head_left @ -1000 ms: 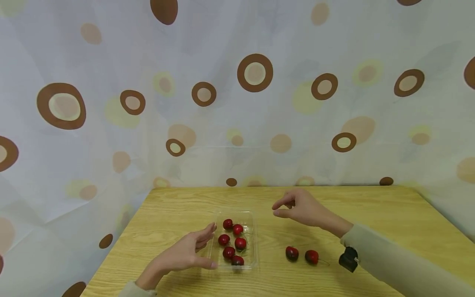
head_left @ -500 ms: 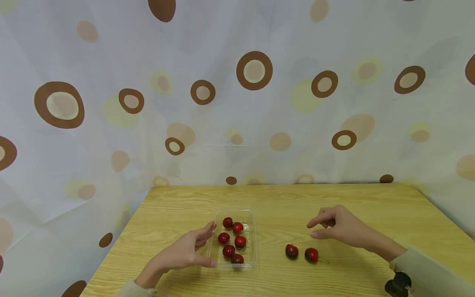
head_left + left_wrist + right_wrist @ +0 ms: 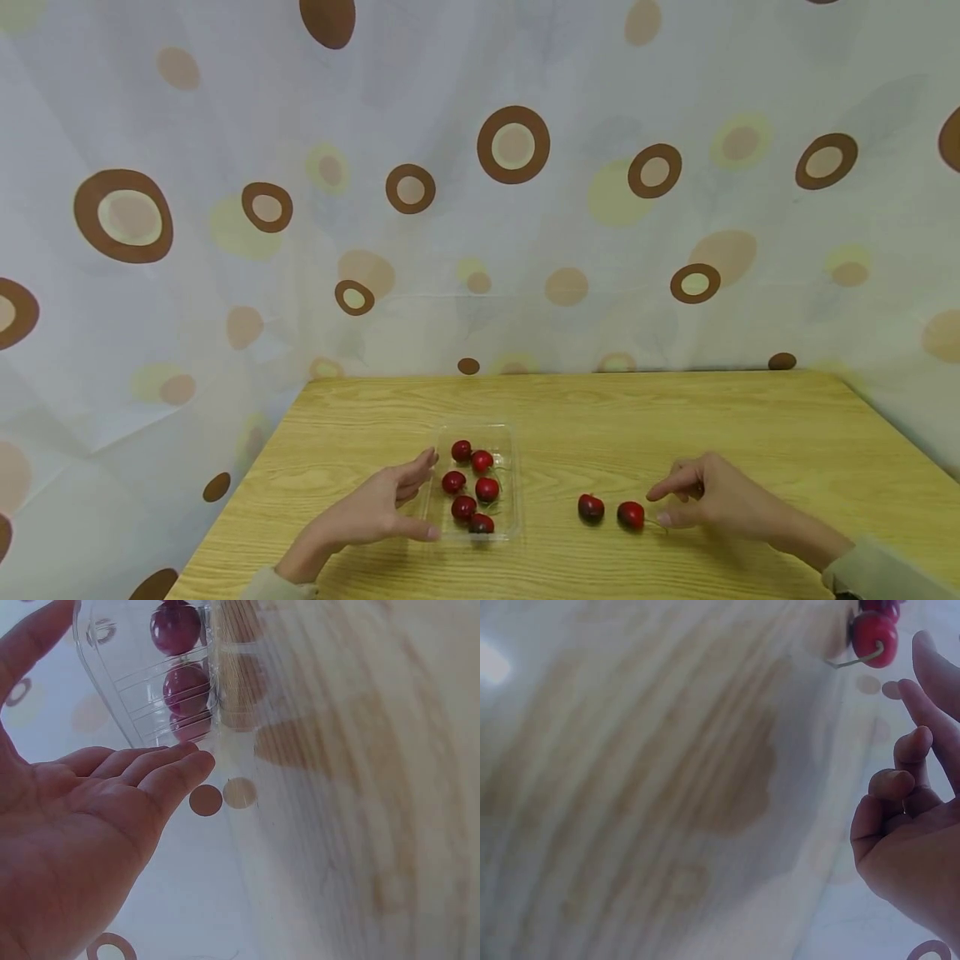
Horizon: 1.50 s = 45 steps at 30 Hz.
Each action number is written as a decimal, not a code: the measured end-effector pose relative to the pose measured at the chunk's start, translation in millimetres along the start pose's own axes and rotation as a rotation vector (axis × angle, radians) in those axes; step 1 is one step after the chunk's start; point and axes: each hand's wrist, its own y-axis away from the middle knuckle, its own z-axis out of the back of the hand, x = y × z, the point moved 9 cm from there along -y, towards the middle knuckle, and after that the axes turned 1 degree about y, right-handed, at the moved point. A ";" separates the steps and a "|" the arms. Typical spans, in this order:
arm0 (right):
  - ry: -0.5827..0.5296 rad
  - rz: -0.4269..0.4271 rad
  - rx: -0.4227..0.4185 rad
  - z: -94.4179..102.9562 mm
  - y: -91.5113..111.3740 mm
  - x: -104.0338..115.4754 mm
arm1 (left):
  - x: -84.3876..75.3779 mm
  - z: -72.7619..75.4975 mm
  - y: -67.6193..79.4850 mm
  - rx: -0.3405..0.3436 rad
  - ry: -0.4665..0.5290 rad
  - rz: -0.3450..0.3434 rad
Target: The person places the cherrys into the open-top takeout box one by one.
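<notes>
My left hand (image 3: 369, 510) rests at the left side of a clear plastic box (image 3: 513, 508), fingers spread along its wall and thumb at its near corner. Several dark red cherries (image 3: 463, 507) lie inside the box. To the right, two more cherries lie on the table: one cherry (image 3: 591, 508), and beside it a stemmed cherry (image 3: 631, 515). My right hand (image 3: 723, 504) hovers just right of the stemmed cherry, thumb and forefinger apart, nothing between them. The right wrist view shows its other fingers curled and the red cherry (image 3: 874, 637) with its green stem beyond the fingertips.
A wood-grain table (image 3: 555, 575) bears everything. Behind it and along the sides hangs a pale cloth (image 3: 450, 250) with brown rings and dots.
My right hand has moved from the middle, beyond the loose cherries, right and down toward the stemmed cherry. My left hand has kept its place at the box.
</notes>
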 end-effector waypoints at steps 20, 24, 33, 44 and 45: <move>0.032 0.015 -0.007 -7.8 8.3 -13.5 | 2.9 0.0 -1.7 -0.001 0.008 0.012; 0.034 0.011 -0.007 -8.8 6.6 -12.7 | 3.0 0.2 -1.9 -0.004 0.004 0.012; 0.046 0.053 -0.019 -9.6 4.5 -8.9 | -2.6 0.1 -1.2 -0.003 0.001 -0.003; 0.076 0.051 -0.049 -7.7 4.2 -8.8 | -0.1 -0.1 -1.2 -0.003 0.008 -0.003; 0.085 0.054 -0.059 -6.7 4.1 -7.9 | -0.1 -0.1 -1.2 -0.002 0.007 -0.004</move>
